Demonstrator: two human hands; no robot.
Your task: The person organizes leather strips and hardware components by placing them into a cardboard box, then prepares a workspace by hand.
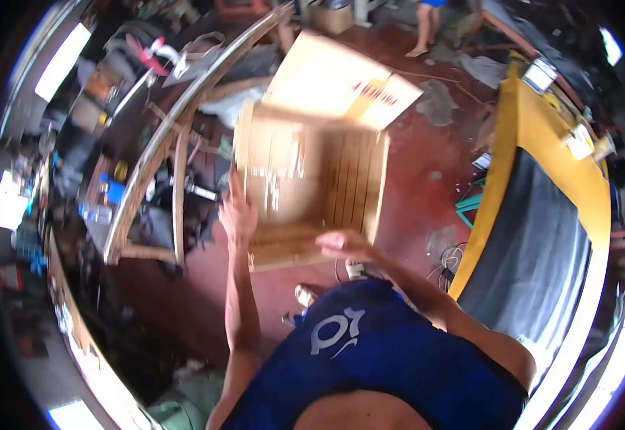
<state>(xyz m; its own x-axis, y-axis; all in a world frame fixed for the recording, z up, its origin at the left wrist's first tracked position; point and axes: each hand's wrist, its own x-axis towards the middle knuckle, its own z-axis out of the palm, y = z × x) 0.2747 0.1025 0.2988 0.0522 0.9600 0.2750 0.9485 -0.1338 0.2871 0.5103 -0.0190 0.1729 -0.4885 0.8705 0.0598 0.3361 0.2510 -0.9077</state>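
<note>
An open cardboard box [262,259] stands in front of me, and its raised far flap [316,75] carries red print and a strip of tape. At the box's left wall is my left hand [239,217], closed on the edge with one finger pointing forward along it. My right hand [345,245] hovers at the near right side of the box; it is blurred, but its fingers look stretched out to the left with nothing in them. Brown slat-like lines show on the inner walls of the box.
A wooden frame [178,183] stands to the left, with jumbled items behind it. On the right is a yellow-framed piece with a dark panel [527,244]. Cables [450,264] lie on the red floor [420,201]. Another person's legs [427,29] show at the top.
</note>
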